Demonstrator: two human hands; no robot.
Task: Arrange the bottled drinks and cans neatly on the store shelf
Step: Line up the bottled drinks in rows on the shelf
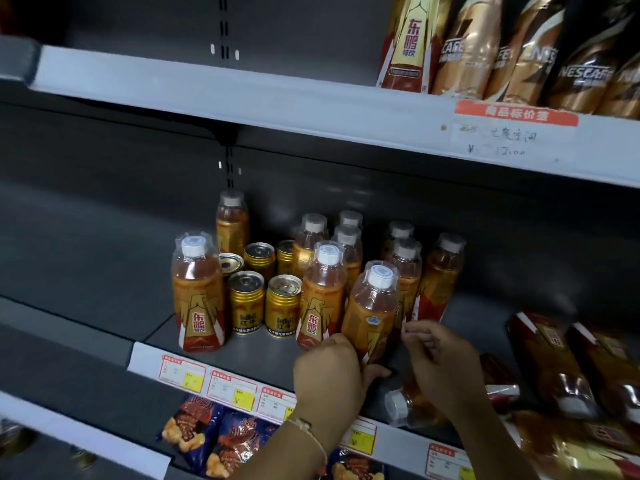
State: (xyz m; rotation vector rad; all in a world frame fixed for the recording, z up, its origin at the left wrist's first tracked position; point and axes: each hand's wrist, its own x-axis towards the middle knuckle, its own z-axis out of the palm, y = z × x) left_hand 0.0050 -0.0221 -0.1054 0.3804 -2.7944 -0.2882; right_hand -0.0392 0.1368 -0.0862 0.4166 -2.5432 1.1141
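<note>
Bare forearms, sleeveless; thin pale cord bracelet point(309, 432) with small knot on left wrist.

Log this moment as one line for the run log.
left hand grips tilted bottle | right hand beside it | cans upright

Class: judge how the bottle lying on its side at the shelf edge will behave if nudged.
The lying bottle is round, so it would probably roll. It lies near the shelf lip, so it might fall off. It looks full, so likely weighty.
</note>
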